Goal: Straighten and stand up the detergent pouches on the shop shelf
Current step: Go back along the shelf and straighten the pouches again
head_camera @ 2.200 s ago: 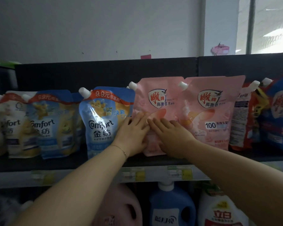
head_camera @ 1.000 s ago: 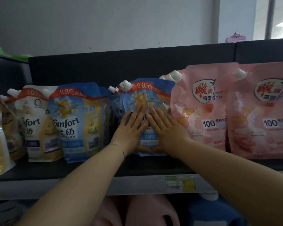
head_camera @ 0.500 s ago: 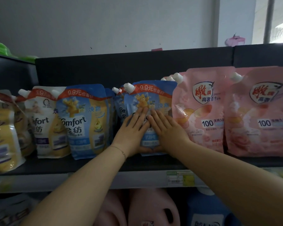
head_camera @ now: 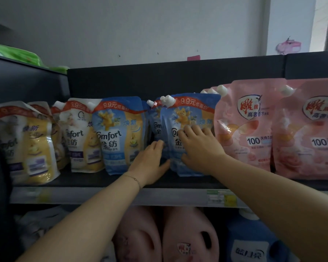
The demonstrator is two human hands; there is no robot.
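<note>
— Where is the blue pouch [head_camera: 192, 113]?
— Upright on the shelf [head_camera: 83, 179], under both hands. The left hand [head_camera: 151, 164] pinches its left edge. The right hand [head_camera: 200, 149], slightly apart, lies on its front with fingers bent; I cannot tell if it grips.
— And beside it?
— A pink pouch [head_camera: 244, 129], just right of the right hand.

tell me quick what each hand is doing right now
left hand: pinches the blue Comfort pouch by its left edge
right hand: presses on that pouch's front
</note>
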